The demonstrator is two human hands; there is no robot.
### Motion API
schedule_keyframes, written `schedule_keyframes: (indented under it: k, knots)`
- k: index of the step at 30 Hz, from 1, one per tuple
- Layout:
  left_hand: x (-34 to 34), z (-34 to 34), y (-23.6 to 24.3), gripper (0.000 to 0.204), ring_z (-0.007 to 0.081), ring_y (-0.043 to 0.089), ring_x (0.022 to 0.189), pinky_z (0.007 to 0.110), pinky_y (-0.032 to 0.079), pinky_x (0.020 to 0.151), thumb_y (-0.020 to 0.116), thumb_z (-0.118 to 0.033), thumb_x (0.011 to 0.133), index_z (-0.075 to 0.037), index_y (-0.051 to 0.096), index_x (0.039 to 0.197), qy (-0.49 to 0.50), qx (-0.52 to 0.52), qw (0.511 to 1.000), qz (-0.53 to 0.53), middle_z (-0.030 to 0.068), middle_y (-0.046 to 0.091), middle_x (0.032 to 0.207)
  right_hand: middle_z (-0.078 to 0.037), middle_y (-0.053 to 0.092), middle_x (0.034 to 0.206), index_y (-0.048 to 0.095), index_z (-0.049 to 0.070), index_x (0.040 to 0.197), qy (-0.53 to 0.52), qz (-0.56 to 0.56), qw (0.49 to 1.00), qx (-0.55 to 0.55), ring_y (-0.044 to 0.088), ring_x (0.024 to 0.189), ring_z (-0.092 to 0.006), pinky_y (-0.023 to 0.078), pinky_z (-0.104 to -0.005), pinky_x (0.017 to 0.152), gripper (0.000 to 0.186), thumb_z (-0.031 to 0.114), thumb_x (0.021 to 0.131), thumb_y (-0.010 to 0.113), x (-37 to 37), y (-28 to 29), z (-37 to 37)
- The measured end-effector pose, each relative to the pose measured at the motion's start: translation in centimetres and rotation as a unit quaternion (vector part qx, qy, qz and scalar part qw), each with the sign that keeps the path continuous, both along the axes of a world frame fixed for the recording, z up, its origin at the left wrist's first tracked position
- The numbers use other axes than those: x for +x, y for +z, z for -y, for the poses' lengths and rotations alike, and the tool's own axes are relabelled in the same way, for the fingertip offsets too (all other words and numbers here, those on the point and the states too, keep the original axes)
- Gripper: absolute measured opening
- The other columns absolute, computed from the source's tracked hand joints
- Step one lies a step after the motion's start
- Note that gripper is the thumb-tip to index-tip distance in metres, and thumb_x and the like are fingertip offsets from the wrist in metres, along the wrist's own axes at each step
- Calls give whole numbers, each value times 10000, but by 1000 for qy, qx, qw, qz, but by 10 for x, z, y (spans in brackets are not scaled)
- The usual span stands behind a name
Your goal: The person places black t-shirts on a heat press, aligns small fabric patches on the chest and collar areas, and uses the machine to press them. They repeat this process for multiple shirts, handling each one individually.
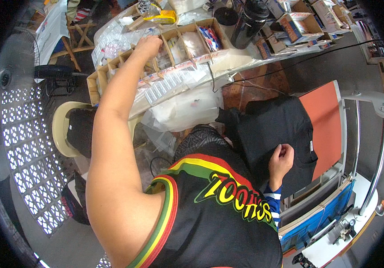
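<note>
Along the far side, we see a pale counter [238, 61] packed with stuff. On it sits a long, low cardboard box [93, 87] split into many little slots. One slot near its right end has red, white and blue packets [208, 38]. Just beside that end stands a tall black bottle [250, 27].

Our left arm is bare and stretched out. The left hand [149, 46] is over the box, near the middle, with its fingers bent down. We can't see the tips, so we can't tell how wide they are spread or if they have hold of anything.

Closer to us, on the right, a black shirt [272, 129] lies partly over a flat orange-red board [323, 129]. It looks plain and dark, with soft folds and a little white tag [311, 146] near its right edge. Our right hand [281, 163] is at the shirt, fingers loosely curled in. We can't tell if they pinch the cloth. Its sleeve [273, 198] has blue and white stripes.
</note>
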State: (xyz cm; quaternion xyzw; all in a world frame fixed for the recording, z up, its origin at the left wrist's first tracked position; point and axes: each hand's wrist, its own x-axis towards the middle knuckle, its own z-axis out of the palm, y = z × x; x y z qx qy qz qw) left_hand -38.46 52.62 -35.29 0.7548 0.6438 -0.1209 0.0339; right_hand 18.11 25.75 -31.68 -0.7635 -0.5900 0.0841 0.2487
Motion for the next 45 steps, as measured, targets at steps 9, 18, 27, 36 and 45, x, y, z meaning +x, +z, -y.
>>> schedule_keyframes:
  k: [9,18,27,36,45]
  knots:
    - [23,15,12,188,343,656,1126,506,495,965,766,-221,834,-150,738,1006,57,-35,998,-22,129,705,1124,-95,595,821,647,21,957,11,3,1000,10,586,724,-257,472,-385,685,97,98,915,686,1,0,3]
    - [-14,-9,5,192,390,686,1081,480,543,924,710,-194,855,-116,708,1031,235,45,959,153,193,737,1095,-94,588,813,649,22,950,16,0,1000,17,582,718,-256,474,-383,691,98,107,915,685,0,1,1]
    - [-2,13,13,263,368,661,1117,484,523,957,656,-174,882,-107,754,1117,135,100,975,148,154,698,1169,-94,597,818,651,34,939,17,-2,1000,17,591,736,-268,473,-391,712,78,98,911,686,3,-1,3]
    - [27,18,14,389,347,431,1394,539,326,1121,662,-254,888,-142,740,1253,215,-18,971,-104,115,500,1482,-91,655,928,648,61,947,134,34,987,83,618,886,-288,445,-403,800,157,28,824,740,-26,-1,15]
    - [20,-31,8,711,409,142,1575,617,145,1221,474,-480,938,-123,463,1553,327,-189,925,-41,89,220,1717,-82,639,908,640,77,918,111,40,989,90,606,884,-282,421,-411,809,138,50,815,728,-36,-7,9]
